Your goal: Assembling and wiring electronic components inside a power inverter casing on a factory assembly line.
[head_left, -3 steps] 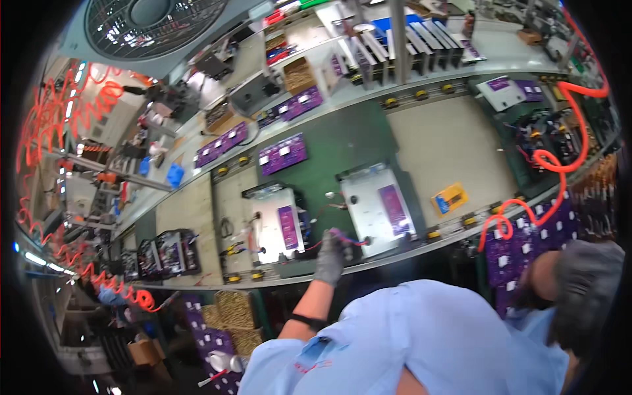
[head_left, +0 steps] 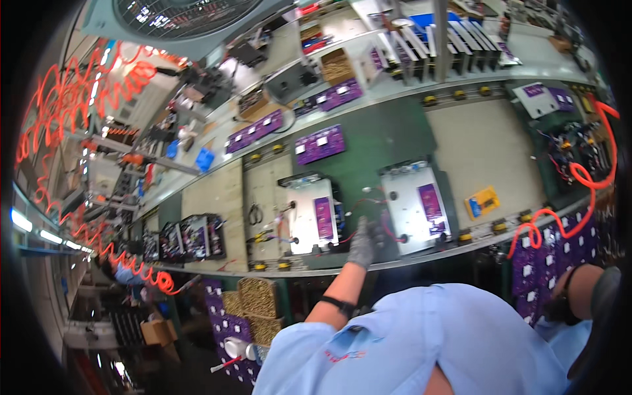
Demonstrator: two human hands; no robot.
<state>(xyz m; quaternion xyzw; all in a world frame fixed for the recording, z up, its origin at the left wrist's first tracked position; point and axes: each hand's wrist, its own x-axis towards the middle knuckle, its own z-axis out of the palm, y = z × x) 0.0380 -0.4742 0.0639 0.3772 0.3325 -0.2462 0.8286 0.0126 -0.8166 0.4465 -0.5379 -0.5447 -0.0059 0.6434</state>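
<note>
Left hand [head_left: 362, 242] in grey glove reaches over table [head_left: 395, 141] edge, grip closed on thin red wire [head_left: 347, 238] between two open white metal chassis [head_left: 314, 214], [head_left: 417, 205]. Right hand unseen. Step seems wiring; next likely needs routing wire toward right chassis.

One arm is extended forward and upward from the lower edge, bare below a light blue sleeve, with a dark band worn at the wrist. The gloved hand [head_left: 363, 242] is held with fingers curled. The other hand is not seen.
</note>
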